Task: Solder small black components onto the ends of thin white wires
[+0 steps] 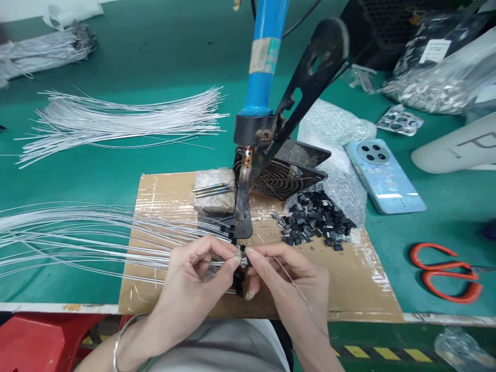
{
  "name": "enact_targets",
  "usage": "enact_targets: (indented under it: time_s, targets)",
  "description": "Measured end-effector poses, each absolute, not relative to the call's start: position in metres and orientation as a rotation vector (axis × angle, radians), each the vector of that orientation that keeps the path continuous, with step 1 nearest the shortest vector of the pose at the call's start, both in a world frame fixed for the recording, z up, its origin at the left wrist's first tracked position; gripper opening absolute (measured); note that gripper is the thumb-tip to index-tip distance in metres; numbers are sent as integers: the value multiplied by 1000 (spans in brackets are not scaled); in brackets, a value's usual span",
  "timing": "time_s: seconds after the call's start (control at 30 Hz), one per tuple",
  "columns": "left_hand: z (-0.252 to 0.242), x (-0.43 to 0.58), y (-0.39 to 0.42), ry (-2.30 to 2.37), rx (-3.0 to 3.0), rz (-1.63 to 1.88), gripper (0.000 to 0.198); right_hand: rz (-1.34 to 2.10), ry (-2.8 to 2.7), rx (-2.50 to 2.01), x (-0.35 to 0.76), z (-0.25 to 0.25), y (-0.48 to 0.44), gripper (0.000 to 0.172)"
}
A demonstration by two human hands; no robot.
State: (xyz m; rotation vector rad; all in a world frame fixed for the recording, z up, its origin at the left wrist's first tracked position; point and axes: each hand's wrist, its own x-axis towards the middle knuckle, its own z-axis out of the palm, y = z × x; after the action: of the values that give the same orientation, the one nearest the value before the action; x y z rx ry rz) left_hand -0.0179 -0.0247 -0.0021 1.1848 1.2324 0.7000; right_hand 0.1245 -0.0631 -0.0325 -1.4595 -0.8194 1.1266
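My left hand point(201, 281) is closed in a pinch on a small metal connector point(244, 260), above the cardboard. My right hand point(292, 279) pinches a small black plastic piece point(248, 262) against the connector's right side. A thin silvery wire point(289, 275) runs across my right hand's fingers. White cables point(166, 238) stretch from the left to my left hand, several ending in black pieces point(238, 284) beneath my fingertips. Just beyond my hands stands a soldering iron point(263, 67) with a blue handle, its tip pointing down in a black metal stand point(310, 72).
Small black connector housings point(318, 219) lie heaped on the cardboard point(349, 281). A pad with metal rods point(214, 191) and a black fan point(282, 173) stand behind. Around them are a white cable bundle point(116, 121), a blue phone point(387, 175), red-handled scissors point(445, 274) and a white bottle point(457, 144).
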Motion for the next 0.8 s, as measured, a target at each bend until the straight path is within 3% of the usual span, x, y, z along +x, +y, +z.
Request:
enact_targets:
  time_s: [0.23, 0.6, 0.73, 0.8]
  targets:
    - [-3, -17, -26, 1235, 1157, 716, 15, 1306, -610, -1423, 126, -28, -64, 16]
    - [-6, -15, -23, 1266, 1158, 716, 14, 1066, -813, -1492, 125, -37, -70, 14]
    - [-10, -16, -22, 1286, 1192, 708, 13, 932, -1080, -1471, 132, -40, -76, 36]
    - [-11, -16, -21, 1292, 1205, 713, 12, 978, -1057, -1489, 133, -37, -78, 37]
